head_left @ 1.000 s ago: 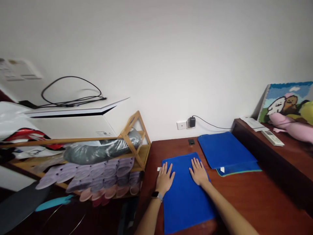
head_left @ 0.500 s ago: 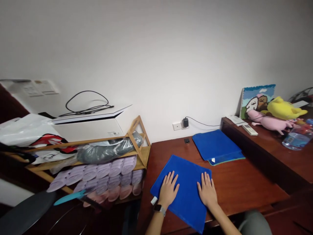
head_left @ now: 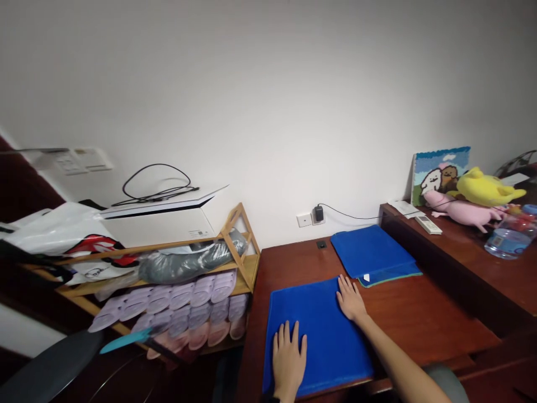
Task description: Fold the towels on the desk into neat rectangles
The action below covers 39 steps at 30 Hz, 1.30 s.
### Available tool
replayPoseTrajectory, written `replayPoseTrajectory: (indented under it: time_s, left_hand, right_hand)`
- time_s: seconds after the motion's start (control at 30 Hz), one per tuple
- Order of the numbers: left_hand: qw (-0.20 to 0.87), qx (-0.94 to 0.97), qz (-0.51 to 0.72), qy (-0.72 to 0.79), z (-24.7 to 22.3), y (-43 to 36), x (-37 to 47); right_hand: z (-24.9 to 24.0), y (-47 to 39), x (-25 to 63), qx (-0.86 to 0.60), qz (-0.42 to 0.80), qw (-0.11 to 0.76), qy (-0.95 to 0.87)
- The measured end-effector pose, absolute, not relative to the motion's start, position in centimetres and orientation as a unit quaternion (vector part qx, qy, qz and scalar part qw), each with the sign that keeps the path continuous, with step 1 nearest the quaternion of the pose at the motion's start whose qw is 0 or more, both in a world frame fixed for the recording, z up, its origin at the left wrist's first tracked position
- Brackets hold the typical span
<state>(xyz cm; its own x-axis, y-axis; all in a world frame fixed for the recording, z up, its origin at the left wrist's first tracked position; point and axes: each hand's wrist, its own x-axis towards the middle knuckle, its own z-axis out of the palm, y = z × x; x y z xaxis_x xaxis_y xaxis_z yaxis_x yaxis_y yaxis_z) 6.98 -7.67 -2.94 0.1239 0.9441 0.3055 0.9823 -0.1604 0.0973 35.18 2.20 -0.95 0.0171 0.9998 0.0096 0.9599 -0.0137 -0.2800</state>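
Observation:
A blue cloth (head_left: pixel 323 330) lies flat on the reddish-brown desk (head_left: pixel 419 313), its edges nearly square to the front of the desk. My left hand (head_left: pixel 288 355) rests palm down on its lower left part, fingers spread. Near the cloth's upper right corner lies my right hand (head_left: pixel 350 298), also flat with its fingers apart. Neither hand grasps anything. Behind and to the right, more blue cloths (head_left: pixel 371 249) are stacked, with a green edge and a small white tag showing at the front.
Left of the desk stands a wooden rack (head_left: pixel 247 266) with purple and pink slippers (head_left: pixel 180 296) and a white box (head_left: pixel 168 226). A raised surface at right holds a remote (head_left: pixel 428 224), plush toys (head_left: pixel 472 212) and a water bottle (head_left: pixel 509 238). A black plug (head_left: pixel 319 213) is in the wall.
The front cloth has turned from a slanted position to a squarer one. My right hand has moved up to its far corner, and my left hand has moved down toward the near edge.

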Motion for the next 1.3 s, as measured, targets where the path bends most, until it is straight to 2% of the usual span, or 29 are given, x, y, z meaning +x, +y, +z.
replayPoseTrajectory:
  time_s: [0.23,0.43,0.6,0.8,0.9,1.13,1.3]
  left_hand:
    - [0.017,-0.795,-0.113,-0.595,-1.6,-4.3,7.3]
    - [0.037,-0.798,-0.124,-0.589,-1.5,-4.0,8.1]
    - [0.017,-0.847,-0.174,-0.502,-0.2,0.2,15.2]
    - [-0.089,-0.858,-0.124,-0.49,-0.8,3.8,22.8]
    - [-0.082,-0.847,-0.118,-0.512,-1.3,3.9,19.9]
    - [0.003,-0.744,-0.109,-0.659,-2.1,4.7,3.6]
    - [0.02,-0.729,-0.138,-0.671,-3.3,5.2,0.8]
  right_hand:
    - [-2.1,2.4,35.2,-0.709,0.112,0.105,-0.689]
    - [-1.8,2.3,35.1,-0.722,0.113,0.101,-0.675]
    - [-2.2,2.6,35.0,-0.727,0.115,0.101,-0.669]
    - [-3.7,2.6,35.4,-0.715,0.087,0.087,-0.689]
    - [-4.0,2.7,35.4,-0.724,0.088,0.096,-0.677]
    - [-4.4,2.8,35.3,-0.729,0.09,0.107,-0.67]
    - [-4.1,3.0,35.3,-0.734,0.085,0.097,-0.667]
